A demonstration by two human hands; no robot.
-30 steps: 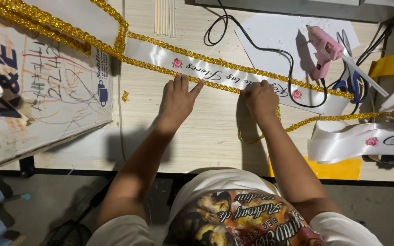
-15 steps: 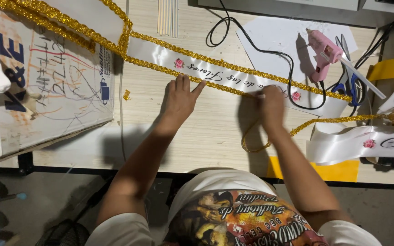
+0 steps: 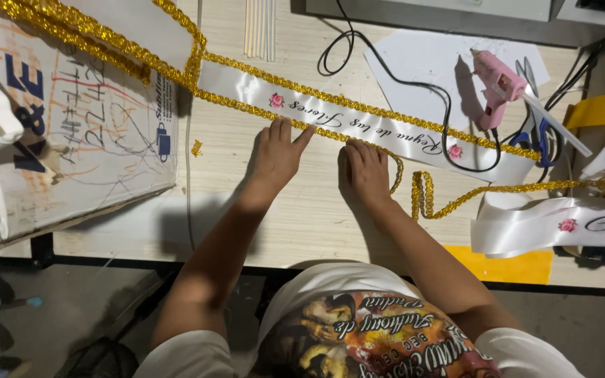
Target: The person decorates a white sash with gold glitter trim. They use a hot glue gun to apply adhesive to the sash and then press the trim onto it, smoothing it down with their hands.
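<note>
I am watching both hands pressing along the lower edge of the white sash (image 3: 358, 126), which is lying diagonally across the wooden table (image 3: 302, 217). The left hand (image 3: 276, 155) is lying flat, fingers spread on the gold trim (image 3: 246, 108). The right hand (image 3: 367, 170) is resting palm down, fingers together on the trim's loose end. A pink glue gun (image 3: 496, 85) is sitting well apart.

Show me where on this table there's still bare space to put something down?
Bare wood shows below the white ribbon, between the cardboard box and the left hand, and along the table edge under both hands. The right side is crowded: glue gun, scissors, black cord, gold trim and more ribbon.
</note>
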